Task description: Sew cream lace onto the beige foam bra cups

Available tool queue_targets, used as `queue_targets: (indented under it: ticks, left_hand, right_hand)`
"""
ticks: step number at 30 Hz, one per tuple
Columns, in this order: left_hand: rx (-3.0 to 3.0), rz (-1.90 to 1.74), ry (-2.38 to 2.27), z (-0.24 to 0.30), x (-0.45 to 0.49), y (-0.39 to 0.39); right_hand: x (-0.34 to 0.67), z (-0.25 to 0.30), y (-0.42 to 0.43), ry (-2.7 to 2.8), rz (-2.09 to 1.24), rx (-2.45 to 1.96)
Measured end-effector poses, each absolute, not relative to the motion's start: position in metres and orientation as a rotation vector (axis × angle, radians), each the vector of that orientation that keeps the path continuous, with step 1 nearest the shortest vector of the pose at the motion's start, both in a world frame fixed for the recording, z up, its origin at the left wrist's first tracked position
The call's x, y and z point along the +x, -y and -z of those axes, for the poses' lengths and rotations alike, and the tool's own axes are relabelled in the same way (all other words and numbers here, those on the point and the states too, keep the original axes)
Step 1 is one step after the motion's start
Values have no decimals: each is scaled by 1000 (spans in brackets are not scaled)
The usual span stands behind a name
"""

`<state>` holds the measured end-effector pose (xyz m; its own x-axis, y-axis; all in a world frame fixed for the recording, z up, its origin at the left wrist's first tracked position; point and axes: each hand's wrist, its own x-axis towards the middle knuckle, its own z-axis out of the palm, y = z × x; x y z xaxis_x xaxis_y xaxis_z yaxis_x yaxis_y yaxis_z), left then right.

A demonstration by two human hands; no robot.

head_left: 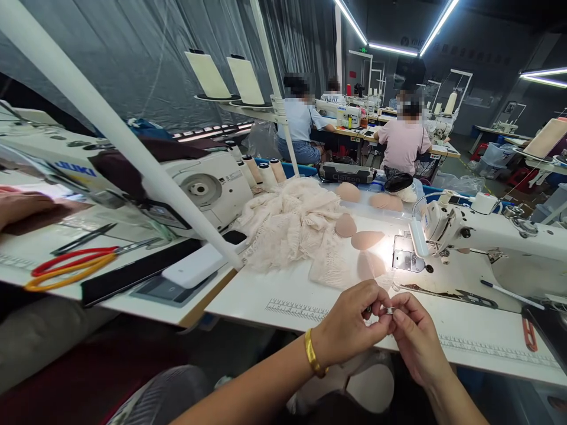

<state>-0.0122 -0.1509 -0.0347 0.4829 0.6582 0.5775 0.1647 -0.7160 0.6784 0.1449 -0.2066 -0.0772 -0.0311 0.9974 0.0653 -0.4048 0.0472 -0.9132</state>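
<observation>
Head view: cream fabric heap [292,221] on bench [248,301]; left hand [354,319] slants up rightward, curled, grip pinched narrow on small shiny piece [389,310], near bench's front edge; looks light, stiff, maybe slippery, best taken by its 2 ends; right hand [415,333] angles up leftward, pinching it too

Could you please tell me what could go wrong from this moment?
The small shiny piece is pinched between the left hand and right hand near the table's front edge; it might slip and fall. A beige pad lies close to the sewing machine's lit needle area, so it could perhaps get caught there.
</observation>
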Motion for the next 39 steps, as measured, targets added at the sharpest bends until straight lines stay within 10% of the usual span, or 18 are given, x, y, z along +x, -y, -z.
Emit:
queue_targets:
  ticks: [22,39]
  left_hand:
    - [2916,-1132,-771,47,-15,150]
    - [2529,-1132,-710,42,-15,146]
  right_hand:
    - [137,69,207,1568,-223,-1353]
    - [151,68,201,1028,-1267,-1090]
